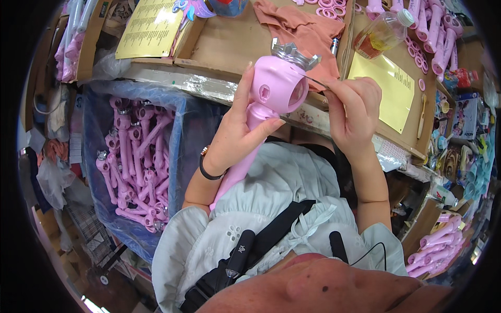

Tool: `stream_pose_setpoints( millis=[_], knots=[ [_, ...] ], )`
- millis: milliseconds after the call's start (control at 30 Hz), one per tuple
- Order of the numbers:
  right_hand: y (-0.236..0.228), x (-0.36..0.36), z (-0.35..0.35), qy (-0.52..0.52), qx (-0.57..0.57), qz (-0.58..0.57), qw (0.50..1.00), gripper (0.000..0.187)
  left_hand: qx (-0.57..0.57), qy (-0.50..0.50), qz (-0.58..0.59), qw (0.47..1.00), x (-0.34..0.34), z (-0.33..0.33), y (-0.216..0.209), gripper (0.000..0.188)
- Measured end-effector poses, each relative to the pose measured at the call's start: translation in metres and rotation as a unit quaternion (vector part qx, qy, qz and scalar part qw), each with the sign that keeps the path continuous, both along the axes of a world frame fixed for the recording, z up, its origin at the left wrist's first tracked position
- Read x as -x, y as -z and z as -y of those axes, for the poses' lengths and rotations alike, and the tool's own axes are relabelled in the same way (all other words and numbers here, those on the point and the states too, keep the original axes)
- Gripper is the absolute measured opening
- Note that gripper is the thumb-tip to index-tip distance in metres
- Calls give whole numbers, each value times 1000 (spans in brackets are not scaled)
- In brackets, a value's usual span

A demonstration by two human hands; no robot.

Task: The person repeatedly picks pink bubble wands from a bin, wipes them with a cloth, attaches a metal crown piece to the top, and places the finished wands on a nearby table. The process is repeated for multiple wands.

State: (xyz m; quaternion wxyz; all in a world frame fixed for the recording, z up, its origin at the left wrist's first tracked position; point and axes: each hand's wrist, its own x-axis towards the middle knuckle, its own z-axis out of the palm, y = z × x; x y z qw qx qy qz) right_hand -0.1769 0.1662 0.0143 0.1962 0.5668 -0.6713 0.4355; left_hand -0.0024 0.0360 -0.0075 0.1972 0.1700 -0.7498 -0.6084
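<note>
My left hand (229, 133) is wrapped round the neck of a pink toy wand (271, 83), thumb across the front. The wand tilts up and away from me, its handle resting along my forearm and lap. A silver crown (293, 56) tops its round head, which has a large round opening facing right and a small square recess in front. My right hand (356, 112) pinches a thin dark tool (314, 81), whose tip reaches the head near the opening's upper rim. Its exact kind is too small to tell.
A blue-lined bin (180, 117) at left holds several crowned pink wands. Ahead lie a cardboard tray (222, 44), an orange cloth (305, 34), a clear bottle (383, 32) and a yellow sheet (383, 94). More wand parts (436, 245) sit at lower right.
</note>
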Motion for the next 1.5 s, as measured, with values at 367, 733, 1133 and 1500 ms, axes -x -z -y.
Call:
stream_pose_setpoints(
  millis=[367,733,1133,1500],
  knots=[
    [2,2,12,-21,3,9,1000,30,24,-4,6,1000,4,-2,0,91],
    [5,4,15,-22,3,-10,1000,27,10,-2,4,1000,4,-2,0,92],
    [7,3,18,-12,12,4,1000,26,-5,-1,3,1000,4,-3,1,91],
    [7,5,17,-2,21,-1,1000,27,-27,9,10,1000,4,-2,1,92]
  ],
)
